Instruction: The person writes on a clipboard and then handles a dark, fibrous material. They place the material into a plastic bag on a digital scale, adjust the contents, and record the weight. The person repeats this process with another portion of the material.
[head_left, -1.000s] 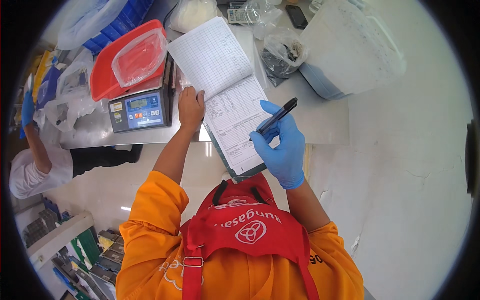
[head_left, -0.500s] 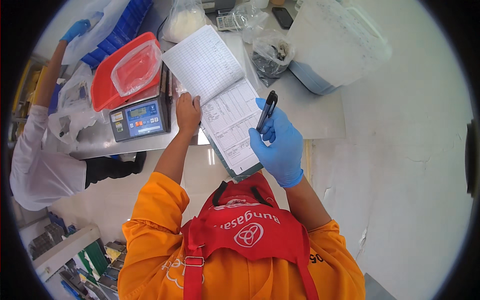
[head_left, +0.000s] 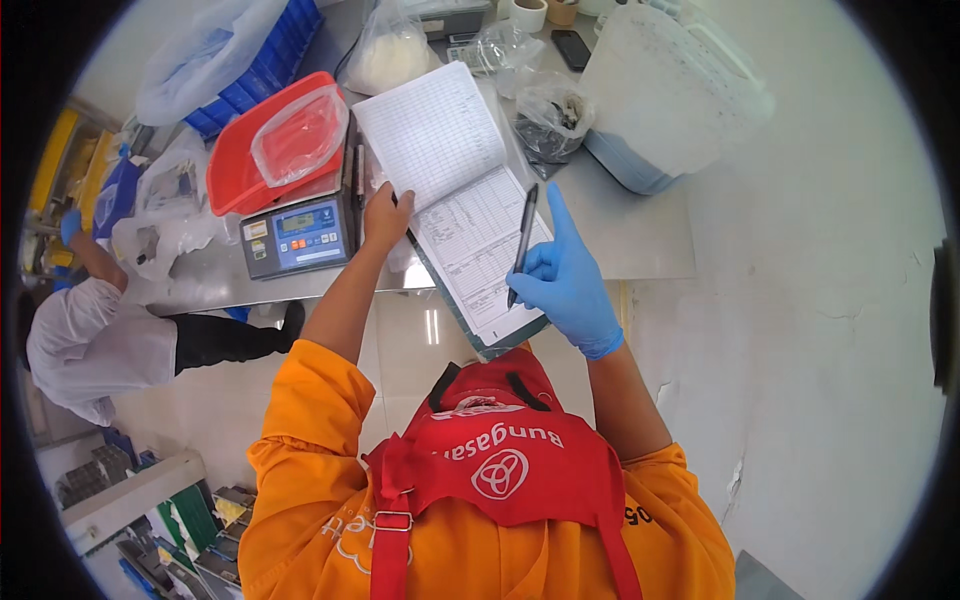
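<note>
An open ruled notebook (head_left: pixel 432 140) with a dark green cover slants past the table edge toward my red apron. My bare left hand (head_left: pixel 386 216) closes on its left edge near the fold, thumb against the page and the other fingers partly hidden. Over the lower page, a blue glove covers my right hand (head_left: pixel 568 285). It pinches a black pen (head_left: pixel 526 235) between thumb and fingers, while the index finger points up and away. The pen stands slanted; whether its lower end touches the paper, I cannot tell.
Left of the notebook, a red scoop-shaped tray (head_left: pixel 232 165) with clear plastic sits on a digital scale (head_left: pixel 298 238). Beyond are a blue crate (head_left: pixel 262 75), a bag of pale powder (head_left: pixel 388 62), a bag of dark material (head_left: pixel 552 120), a phone (head_left: pixel 571 48) and a large translucent container (head_left: pixel 670 90).
My right hand has turned the pen and straightened its index finger. The view has shifted slightly. At left, the co-worker's gloved hand has moved from the crate to the yellow shelving.
</note>
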